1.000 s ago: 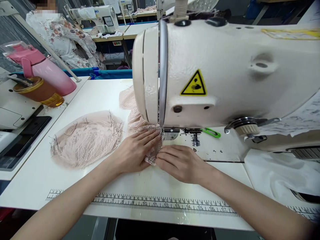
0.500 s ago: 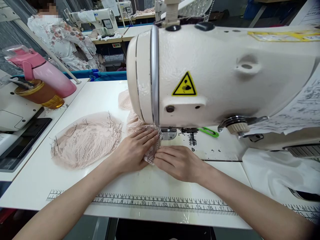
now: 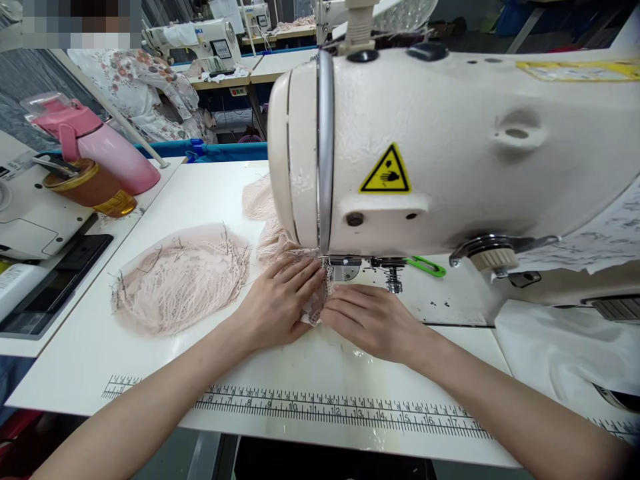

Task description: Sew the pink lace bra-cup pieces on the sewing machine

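A piece of pale pink lace fabric lies under the head of the white sewing machine, its near end poking out between my hands. My left hand rests flat on the lace with the fingers stretched forward, close to the presser foot area, which the machine head partly hides. At the right edge of the lace, my right hand has its fingers pressed together and pinches the border. More gathered lace extends behind my left hand. Apart from it, at left, sits an oval lace piece with loose thread ends.
A green thread snipper lies on the machine bed. Printed ruler marks run along the table's front. At left stand a pink bottle and an amber cup. Beyond, a person in a floral top sits near another sewing machine.
My view has swung slightly left, so everything appears farther right. Both hands stay at the lace by the machine head, with hardly any visible movement against it.
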Available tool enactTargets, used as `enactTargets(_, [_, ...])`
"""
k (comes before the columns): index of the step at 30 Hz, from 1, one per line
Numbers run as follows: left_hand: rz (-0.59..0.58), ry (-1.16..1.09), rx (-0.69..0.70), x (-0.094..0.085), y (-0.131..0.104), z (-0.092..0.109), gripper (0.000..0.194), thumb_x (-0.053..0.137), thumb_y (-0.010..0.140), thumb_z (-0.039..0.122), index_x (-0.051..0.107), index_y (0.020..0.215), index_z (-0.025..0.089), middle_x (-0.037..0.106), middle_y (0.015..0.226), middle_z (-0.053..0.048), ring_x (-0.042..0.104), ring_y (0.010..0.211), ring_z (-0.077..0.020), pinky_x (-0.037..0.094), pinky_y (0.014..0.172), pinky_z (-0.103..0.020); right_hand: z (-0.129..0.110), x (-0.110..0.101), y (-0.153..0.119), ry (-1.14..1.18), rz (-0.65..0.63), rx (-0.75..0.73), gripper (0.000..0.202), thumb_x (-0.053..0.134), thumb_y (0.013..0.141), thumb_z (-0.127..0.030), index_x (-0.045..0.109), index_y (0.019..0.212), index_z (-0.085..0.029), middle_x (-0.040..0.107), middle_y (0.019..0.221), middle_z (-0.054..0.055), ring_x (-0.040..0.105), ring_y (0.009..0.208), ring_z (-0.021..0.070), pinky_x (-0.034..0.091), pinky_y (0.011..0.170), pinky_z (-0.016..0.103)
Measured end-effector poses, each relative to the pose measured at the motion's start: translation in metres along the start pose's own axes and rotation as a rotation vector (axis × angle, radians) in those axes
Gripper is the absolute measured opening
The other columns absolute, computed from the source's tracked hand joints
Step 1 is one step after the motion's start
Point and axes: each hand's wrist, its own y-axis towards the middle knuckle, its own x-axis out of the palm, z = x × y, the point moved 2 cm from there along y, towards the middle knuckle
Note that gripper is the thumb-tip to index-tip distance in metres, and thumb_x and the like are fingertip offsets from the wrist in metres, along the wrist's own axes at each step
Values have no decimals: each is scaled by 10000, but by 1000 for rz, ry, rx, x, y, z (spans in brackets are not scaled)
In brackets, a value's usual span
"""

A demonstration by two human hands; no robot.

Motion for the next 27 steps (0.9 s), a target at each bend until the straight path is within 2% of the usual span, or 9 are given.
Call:
enactTargets(4, [5,36,2,0,1,2,600,482,875,386,492,1367,43,537,1389,-170,524,1287,-304,379,1096,-497,1,2,-3,-12,-6,22,216,497,902,-59,653,860,-202,679,769,-4,606,823,123,510,694,225])
enactTargets(18, [22,49,-20,-1,2,6,548,453,884,347,517,1336,43,553,1373,-175,535,1277,-291,367,1109,-485,9,-1,-5,-85,-8,29,258,460,873,20,604,866,-194,688,806,-20,620,879,106,466,709,217])
enactTargets(21, [19,44,-19,0,3,6,550,452,883,336,512,1344,43,553,1375,-174,531,1280,-292,354,1119,-481,10,-3,-5,-128,-15,31,264,447,878,22,602,873,-192,692,822,-22,621,886,98,443,646,216])
enactTargets(24, [22,43,-18,1,3,6,559,460,876,337,508,1353,49,549,1381,-170,524,1285,-299,339,1128,-488,10,-7,-5,-164,-27,58,275,441,855,37,592,864,-191,687,829,-27,615,883,99,364,530,239])
enactTargets(27, [19,47,-24,2,3,6,563,468,868,338,506,1358,61,549,1384,-165,523,1284,-304,334,1130,-494,10,-10,-5,-201,-29,88,268,455,828,47,578,840,-191,670,803,-39,608,892,100,315,516,263])
